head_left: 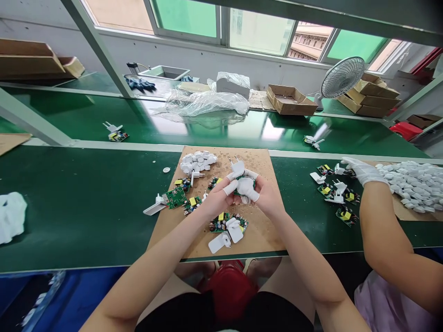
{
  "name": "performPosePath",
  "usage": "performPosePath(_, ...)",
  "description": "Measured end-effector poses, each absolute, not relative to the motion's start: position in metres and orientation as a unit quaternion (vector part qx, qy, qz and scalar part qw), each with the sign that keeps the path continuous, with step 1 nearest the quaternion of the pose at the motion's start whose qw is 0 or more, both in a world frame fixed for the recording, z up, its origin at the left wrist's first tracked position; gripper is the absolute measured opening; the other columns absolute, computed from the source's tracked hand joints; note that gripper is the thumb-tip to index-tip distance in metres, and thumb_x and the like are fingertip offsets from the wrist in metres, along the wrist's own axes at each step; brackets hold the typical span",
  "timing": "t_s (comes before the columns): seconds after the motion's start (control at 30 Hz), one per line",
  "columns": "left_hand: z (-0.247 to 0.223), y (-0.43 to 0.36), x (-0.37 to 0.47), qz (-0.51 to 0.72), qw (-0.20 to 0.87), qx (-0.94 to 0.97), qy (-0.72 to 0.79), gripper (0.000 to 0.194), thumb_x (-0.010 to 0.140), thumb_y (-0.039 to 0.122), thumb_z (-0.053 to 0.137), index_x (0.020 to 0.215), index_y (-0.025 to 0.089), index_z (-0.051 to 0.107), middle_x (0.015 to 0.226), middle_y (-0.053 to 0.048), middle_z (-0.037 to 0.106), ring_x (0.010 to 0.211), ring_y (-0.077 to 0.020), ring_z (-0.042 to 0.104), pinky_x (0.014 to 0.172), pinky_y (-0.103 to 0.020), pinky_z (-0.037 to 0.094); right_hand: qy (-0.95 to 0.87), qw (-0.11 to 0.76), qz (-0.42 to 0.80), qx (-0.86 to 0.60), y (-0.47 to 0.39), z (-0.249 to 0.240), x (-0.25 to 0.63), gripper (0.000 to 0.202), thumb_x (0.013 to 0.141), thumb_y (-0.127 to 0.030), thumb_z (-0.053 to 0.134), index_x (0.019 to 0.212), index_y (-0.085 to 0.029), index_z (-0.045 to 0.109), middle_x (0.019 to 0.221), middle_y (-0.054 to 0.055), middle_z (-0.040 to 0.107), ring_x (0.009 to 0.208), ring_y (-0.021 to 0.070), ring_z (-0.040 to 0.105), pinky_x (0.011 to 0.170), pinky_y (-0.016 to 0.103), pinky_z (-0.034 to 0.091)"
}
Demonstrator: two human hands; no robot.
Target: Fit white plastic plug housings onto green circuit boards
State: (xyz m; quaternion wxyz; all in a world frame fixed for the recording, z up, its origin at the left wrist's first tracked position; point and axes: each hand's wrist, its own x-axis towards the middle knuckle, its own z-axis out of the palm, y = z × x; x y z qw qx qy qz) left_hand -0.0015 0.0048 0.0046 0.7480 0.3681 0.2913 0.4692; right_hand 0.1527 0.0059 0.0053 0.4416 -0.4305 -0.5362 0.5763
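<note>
Left hand (221,196) and right hand (266,194) meet above the cardboard (263,235), both closed around a white plug (237,167) with a green circuit board (255,183).

Bright daylight reaches me from the windows (261,32) and glares white off the belt (207,131); the plug (238,167) between my fingers (230,187) looks clear but nearly bleached, while the wide lens slants the posts (98,50) near the edges
</note>
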Motion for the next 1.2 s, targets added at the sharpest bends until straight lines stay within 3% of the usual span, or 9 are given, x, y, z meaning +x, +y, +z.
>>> performPosePath(0.07,0.004,0.005,-0.002,0.472,0.744,0.364,0.304,0.053,0.07,0.039,0.083,0.116,0.019,0.066,0.072,0.002,0.06,0.055,-0.0093,0.05,0.05,-0.023,0.039,-0.563,0.44,0.544,-0.44,0.005,0.003,0.152,0.077,0.065,-0.04,0.085,0.133,-0.02,0.055,0.097,0.004,0.069,0.073,0.0157,0.061,0.062,0.027,0.052)
performPosePath(0.17,0.002,0.005,0.0,0.485,0.725,0.372,0.318,0.057,0.064,0.037,0.087,0.114,0.02,0.065,0.069,0.003,0.061,0.052,-0.0083,0.049,0.048,-0.022,0.037,-0.584,0.426,0.517,-0.458,0.004,0.0,0.152,0.07,0.071,-0.036,0.08,0.134,-0.021,0.054,0.099,0.006,0.07,0.08,0.0187,0.064,0.07,0.032,0.055)
performPosePath(0.4,0.003,0.005,0.003,0.495,0.707,0.385,0.326,0.061,0.065,0.038,0.086,0.119,0.019,0.064,0.068,0.003,0.062,0.051,-0.0087,0.048,0.046,-0.023,0.036,-0.584,0.425,0.564,-0.4,0.005,0.004,0.155,0.065,0.076,-0.04,0.077,0.133,-0.02,0.051,0.101,0.006,0.069,0.076,0.016,0.063,0.064,0.028,0.053)
performPosePath(0.63,0.002,0.006,0.002,0.49,0.694,0.427,0.309,0.07,0.064,0.047,0.086,0.123,0.017,0.062,0.076,-0.001,0.068,0.051,-0.0092,0.05,0.045,-0.023,0.036,-0.576,0.411,0.606,-0.363,0.002,0.015,0.158,0.072,0.075,-0.046,0.081,0.134,-0.019,0.05,0.084,0.001,0.064,0.059,0.0105,0.053,0.049,0.023,0.043)
performPosePath(0.8,-0.002,0.007,0.001,0.483,0.694,0.429,0.32,0.064,0.069,0.045,0.083,0.123,0.019,0.061,0.077,-0.001,0.068,0.051,-0.009,0.052,0.046,-0.023,0.038,-0.554,0.408,0.631,-0.358,0.003,0.016,0.159,0.07,0.075,-0.049,0.08,0.132,-0.018,0.054,0.076,-0.002,0.06,0.056,0.0094,0.05,0.045,0.021,0.038)
performPosePath(1.03,0.0,0.005,0.001,0.486,0.695,0.423,0.32,0.066,0.065,0.047,0.086,0.12,0.018,0.062,0.081,-0.001,0.07,0.053,-0.0084,0.054,0.048,-0.023,0.043,-0.54,0.414,0.622,-0.388,0.005,0.011,0.159,0.067,0.077,-0.056,0.075,0.129,-0.017,0.059,0.068,-0.002,0.06,0.05,0.0081,0.047,0.043,0.02,0.034)
performPosePath(1.2,0.004,0.005,-0.001,0.492,0.712,0.406,0.294,0.063,0.067,0.046,0.085,0.12,0.019,0.063,0.085,-0.003,0.071,0.057,-0.0107,0.058,0.049,-0.023,0.046,-0.539,0.426,0.623,-0.374,0.006,0.01,0.159,0.071,0.075,-0.058,0.077,0.13,-0.017,0.06,0.071,-0.001,0.061,0.049,0.008,0.047,0.041,0.02,0.033)
